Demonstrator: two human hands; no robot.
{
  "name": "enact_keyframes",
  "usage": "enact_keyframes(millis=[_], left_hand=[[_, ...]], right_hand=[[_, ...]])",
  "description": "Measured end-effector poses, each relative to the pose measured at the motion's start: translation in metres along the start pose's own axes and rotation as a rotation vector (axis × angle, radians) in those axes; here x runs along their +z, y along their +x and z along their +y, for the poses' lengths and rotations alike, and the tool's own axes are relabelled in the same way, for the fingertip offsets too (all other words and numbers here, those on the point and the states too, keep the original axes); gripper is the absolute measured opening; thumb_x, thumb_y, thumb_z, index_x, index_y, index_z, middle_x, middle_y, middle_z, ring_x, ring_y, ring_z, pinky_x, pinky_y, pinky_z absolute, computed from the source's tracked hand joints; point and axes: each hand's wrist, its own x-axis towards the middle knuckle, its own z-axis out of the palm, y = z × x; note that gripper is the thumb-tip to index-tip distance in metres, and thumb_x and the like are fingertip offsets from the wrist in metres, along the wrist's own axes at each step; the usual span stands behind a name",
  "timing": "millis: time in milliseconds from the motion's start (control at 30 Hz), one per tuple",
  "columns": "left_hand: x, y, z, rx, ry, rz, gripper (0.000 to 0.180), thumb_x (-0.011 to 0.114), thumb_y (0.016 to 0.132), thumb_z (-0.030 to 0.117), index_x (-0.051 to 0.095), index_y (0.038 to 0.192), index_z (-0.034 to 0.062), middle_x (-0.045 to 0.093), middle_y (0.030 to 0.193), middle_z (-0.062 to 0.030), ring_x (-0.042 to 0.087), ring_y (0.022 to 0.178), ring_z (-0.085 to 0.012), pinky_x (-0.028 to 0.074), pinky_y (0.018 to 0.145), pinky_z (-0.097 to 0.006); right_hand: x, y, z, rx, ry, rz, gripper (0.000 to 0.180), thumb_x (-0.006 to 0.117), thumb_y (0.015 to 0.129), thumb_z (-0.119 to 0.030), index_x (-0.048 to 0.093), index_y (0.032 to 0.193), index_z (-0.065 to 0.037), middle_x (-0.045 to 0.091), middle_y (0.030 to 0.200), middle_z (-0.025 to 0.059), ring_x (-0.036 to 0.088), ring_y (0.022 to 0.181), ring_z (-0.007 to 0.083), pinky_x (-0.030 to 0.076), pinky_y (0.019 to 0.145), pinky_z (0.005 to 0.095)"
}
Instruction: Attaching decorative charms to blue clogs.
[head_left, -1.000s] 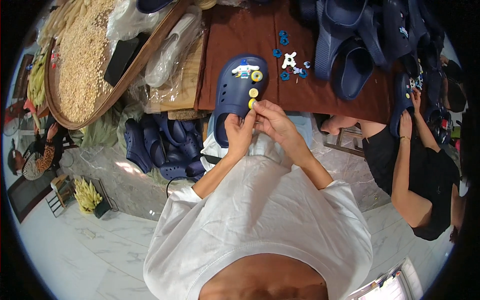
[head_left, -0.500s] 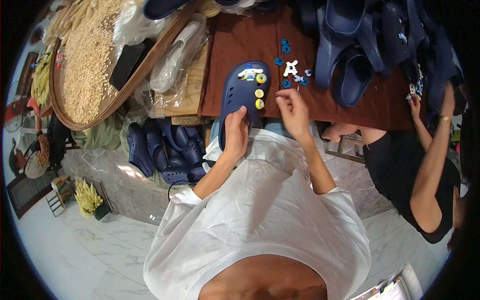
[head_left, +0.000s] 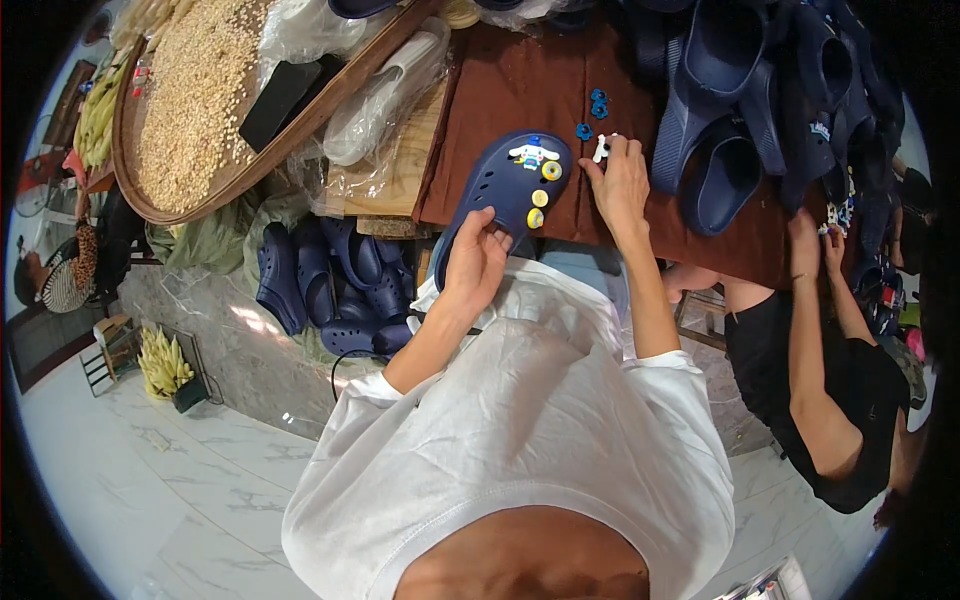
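A navy clog with holes is tilted toe-up in front of me, at the table's edge. My left hand grips it near the heel, thumb on top. On its upper sit a white dog-like charm and several round yellow charms. My right hand reaches down over loose charms on the brown cloth. Its thumb stands apart from the fingers, with a white charm beside the fingertips. The hand hides other charms. Blue flower charms lie just beyond it.
Brown cloth covers the table. Navy clogs pile up at the right, with more below the table at left. A wide tray of pale kernels and a bagged white clog stand left. At right, another person's hands handle things.
My right hand has moved forward from beside the clog onto the loose charms. My left hand still holds the clog, now tilted slightly more to the right. The co-worker's arm has shifted.
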Motion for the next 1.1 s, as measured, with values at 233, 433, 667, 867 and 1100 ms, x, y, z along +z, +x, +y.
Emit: enact_keyframes(millis=[233, 433, 667, 867, 1100], left_hand=[[-0.011, -0.002, 0.004, 0.051, 0.174, 0.019, 0.011, 0.057, 0.084, 0.011, 0.058, 0.094, 0.0049, 0.061, 0.095, -0.0031, 0.057, 0.092, -0.0126, 0.043, 0.086, -0.029], [0.004, -0.013, 0.013, 0.120, 0.367, 0.000, 0.014, 0.056, 0.084, 0.010, 0.058, 0.095, 0.0027, 0.060, 0.096, -0.0021, 0.056, 0.091, -0.0110, 0.043, 0.083, -0.029], [0.015, -0.021, 0.011, 0.118, 0.527, -0.011, 0.017, 0.056, 0.083, 0.007, 0.060, 0.098, 0.0012, 0.061, 0.088, 0.0018, 0.054, 0.080, -0.0065, 0.041, 0.076, -0.022], [0.017, -0.020, 0.012, 0.217, 0.570, -0.041, 0.019, 0.060, 0.091, 0.016, 0.066, 0.101, 0.0008, 0.066, 0.092, -0.0001, 0.058, 0.082, -0.0061, 0.046, 0.075, -0.022], [0.014, -0.014, 0.005, 0.406, 0.702, 0.024, 0.021, 0.065, 0.091, 0.017, 0.068, 0.102, -0.0001, 0.068, 0.094, -0.0021, 0.060, 0.084, -0.0072, 0.049, 0.074, -0.023]], right_hand=[[-0.012, 0.000, 0.004, -0.035, 0.162, 0.064, 0.017, 0.053, 0.085, -0.003, 0.060, 0.101, 0.000, 0.059, 0.094, 0.0179, 0.059, 0.087, 0.0360, 0.047, 0.077, 0.0445], [-0.069, -0.003, -0.039, 0.059, 0.736, -0.148, 0.017, 0.050, 0.093, -0.006, 0.062, 0.104, 0.000, 0.065, 0.095, 0.0102, 0.062, 0.088, 0.0187, 0.048, 0.077, 0.0294], [-0.059, -0.008, -0.084, 0.000, 0.922, -0.588, 0.018, 0.054, 0.092, -0.009, 0.065, 0.105, -0.002, 0.065, 0.090, 0.0045, 0.059, 0.074, 0.0097, 0.047, 0.064, 0.0254], [-0.060, -0.009, -0.093, -0.060, 0.732, -0.491, 0.018, 0.059, 0.088, -0.011, 0.068, 0.102, -0.004, 0.063, 0.085, 0.0109, 0.062, 0.072, 0.0231, 0.048, 0.066, 0.0317], [-0.064, -0.015, -0.103, -0.202, 0.588, -0.293, 0.015, 0.063, 0.085, -0.013, 0.069, 0.094, -0.004, 0.063, 0.085, 0.0127, 0.062, 0.078, 0.0323, 0.048, 0.069, 0.0382]])
